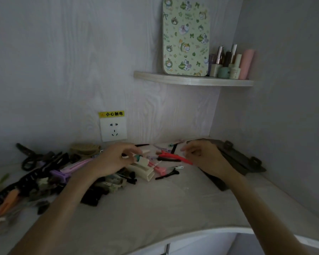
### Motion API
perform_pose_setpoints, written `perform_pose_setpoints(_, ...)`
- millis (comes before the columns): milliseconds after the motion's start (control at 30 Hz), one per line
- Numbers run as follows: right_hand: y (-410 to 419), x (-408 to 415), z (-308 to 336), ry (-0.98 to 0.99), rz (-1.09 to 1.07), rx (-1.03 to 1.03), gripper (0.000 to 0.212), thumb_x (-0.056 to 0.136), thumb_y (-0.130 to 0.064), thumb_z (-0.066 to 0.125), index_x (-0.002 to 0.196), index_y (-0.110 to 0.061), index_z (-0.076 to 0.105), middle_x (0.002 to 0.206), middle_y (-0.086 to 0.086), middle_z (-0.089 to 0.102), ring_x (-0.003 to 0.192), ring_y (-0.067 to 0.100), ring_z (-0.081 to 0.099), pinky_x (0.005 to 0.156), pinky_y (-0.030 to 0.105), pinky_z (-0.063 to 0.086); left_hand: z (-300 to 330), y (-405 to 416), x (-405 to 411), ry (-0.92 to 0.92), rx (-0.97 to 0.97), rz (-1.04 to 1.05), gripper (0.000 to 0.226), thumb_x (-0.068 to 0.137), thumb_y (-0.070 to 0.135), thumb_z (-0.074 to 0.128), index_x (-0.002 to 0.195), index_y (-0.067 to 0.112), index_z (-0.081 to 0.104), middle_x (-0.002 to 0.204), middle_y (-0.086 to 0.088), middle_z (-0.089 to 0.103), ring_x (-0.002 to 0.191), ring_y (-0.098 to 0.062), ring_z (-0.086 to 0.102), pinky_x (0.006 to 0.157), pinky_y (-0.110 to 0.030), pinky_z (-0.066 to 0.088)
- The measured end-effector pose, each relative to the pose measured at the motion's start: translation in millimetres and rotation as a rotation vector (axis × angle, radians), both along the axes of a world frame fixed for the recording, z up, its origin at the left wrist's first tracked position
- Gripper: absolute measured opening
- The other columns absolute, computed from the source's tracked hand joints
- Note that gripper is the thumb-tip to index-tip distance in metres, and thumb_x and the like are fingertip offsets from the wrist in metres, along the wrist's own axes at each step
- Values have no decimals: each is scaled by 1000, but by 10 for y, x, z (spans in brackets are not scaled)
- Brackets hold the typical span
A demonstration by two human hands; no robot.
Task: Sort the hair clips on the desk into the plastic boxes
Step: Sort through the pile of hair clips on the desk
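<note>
Desk (155, 205): holding many hair clips (44, 173).
Left hand (114, 159): grip pinching a small clip (139, 159).
Right hand (204, 155): grip curling, pinching the red clip (173, 156).
Next: finding its box.

Left forearm enters from 7 o'clock, right forearm from 5 o'clock, both bare, converging toward 12 o'clock. Left hand (112, 159): back up, fingers curled, thumb and fingertips pinching. Right hand (204, 156): back up, fingers loosely curled, grip undetermined.
</note>
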State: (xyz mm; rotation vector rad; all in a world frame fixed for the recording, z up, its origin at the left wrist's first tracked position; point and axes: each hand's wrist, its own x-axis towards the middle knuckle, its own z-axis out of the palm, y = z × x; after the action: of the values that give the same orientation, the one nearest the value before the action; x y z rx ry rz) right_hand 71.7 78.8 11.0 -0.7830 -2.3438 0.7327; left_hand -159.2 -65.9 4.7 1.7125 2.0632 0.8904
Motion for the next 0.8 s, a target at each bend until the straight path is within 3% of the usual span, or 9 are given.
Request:
perform_pose_setpoints(100, -343, -430, -229, -95, 158, 26, 39, 80, -33, 70, 118, -28, 61, 108, -9, 62, 89, 2, 56, 76, 10, 44, -137, -345, -143, 122, -99, 122, 22, 73, 39, 75, 89, 43, 60, 100, 16, 63, 97, -6, 60, 85, -26, 50)
perform_pose_setpoints(167, -432, -666, -410, -202, 195, 153, 51, 80, -41, 67, 128, -34, 51, 120, -8, 56, 105, 8, 52, 87, 19, 42, -205, -443, -189, 188, -110, 178, 25, 68, 49, 75, 86, 46, 58, 97, 19, 59, 96, -5, 58, 83, -26, 49)
perform_pose_setpoints(233, -401, -785, -508, -247, 132, 266, 45, 85, -37, 62, 129, -32, 51, 124, -3, 57, 113, 14, 51, 95, 26, 42, -237, -480, -217, 217, -57, 195, 27, 68, 51, 74, 91, 43, 63, 103, 17, 61, 100, -5, 57, 87, -29, 48)
perform_pose_setpoints(400, -145, -937, -560, -199, -95, 281, 32, 91, -29, 54, 123, -27, 58, 115, 3, 63, 104, 17, 57, 84, 30, 48, -292, -504, -281, 460, 14, 280, 28, 78, 23, 72, 100, 39, 67, 112, 15, 65, 104, -6, 58, 83, -26, 49)
perform_pose_setpoints(533, -91, -1035, -572, -158, -243, 411, 34, 89, -21, 57, 123, -20, 59, 123, 5, 57, 115, 21, 47, 96, 31, 39, -315, -440, -299, 590, 30, 341, 38, 80, 14, 67, 109, 38, 65, 115, 12, 64, 107, -10, 57, 88, -27, 44)
perform_pose_setpoints(633, -276, -1114, -534, 0, -84, 297, 22, 89, -22, 59, 109, -19, 66, 106, 1, 65, 90, 12, 56, 74, 18, 43, -312, -363, -238, 607, 91, 259, 27, 86, 28, 62, 111, 37, 64, 114, 12, 65, 105, -9, 56, 88, -26, 43)
perform_pose_setpoints(700, -430, -1183, -537, -128, 113, 107, 24, 91, -25, 56, 111, -17, 67, 107, 1, 68, 79, 4, 54, 63, 10, 39, -300, -327, -174, 480, 60, 149, 27, 86, 50, 55, 104, 34, 67, 104, 13, 69, 91, -5, 61, 76, -26, 51)
perform_pose_setpoints(800, -532, -1219, -575, -289, 198, -24, 30, 88, -19, 61, 117, -13, 63, 116, 5, 62, 84, 7, 51, 68, 15, 39, -354, -330, -115, 447, -38, 121, 49, 70, 70, 58, 96, 30, 68, 94, 11, 68, 85, -7, 62, 67, -26, 49)
